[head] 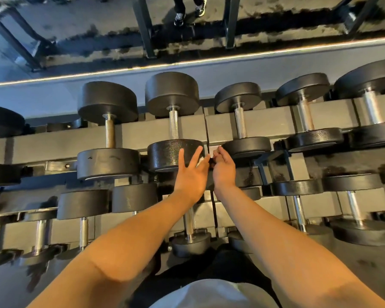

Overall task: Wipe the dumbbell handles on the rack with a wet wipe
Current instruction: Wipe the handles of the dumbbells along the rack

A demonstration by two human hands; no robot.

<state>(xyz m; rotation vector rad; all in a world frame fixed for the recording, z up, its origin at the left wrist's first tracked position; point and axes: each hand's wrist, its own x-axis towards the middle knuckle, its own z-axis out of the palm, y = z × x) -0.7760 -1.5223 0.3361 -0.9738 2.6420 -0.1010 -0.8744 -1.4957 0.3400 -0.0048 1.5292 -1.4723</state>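
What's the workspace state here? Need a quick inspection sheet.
Surface: grey two-tier rack, dumbbells in rows on both tiers.
Job's things: a small white wet wipe shows between the hands; knurled handle of the dumbbell just behind is bare, untouched.
Clutter: nothing seen.
Grippers: left hand has fingers spread, thumb and forefinger at the wipe; right hand curled at the wipe's other side, its hold unclear.
Cables: nothing seen.
Surroundings: lit strip behind the rack; beyond it, dark frame legs and a person's shoes.
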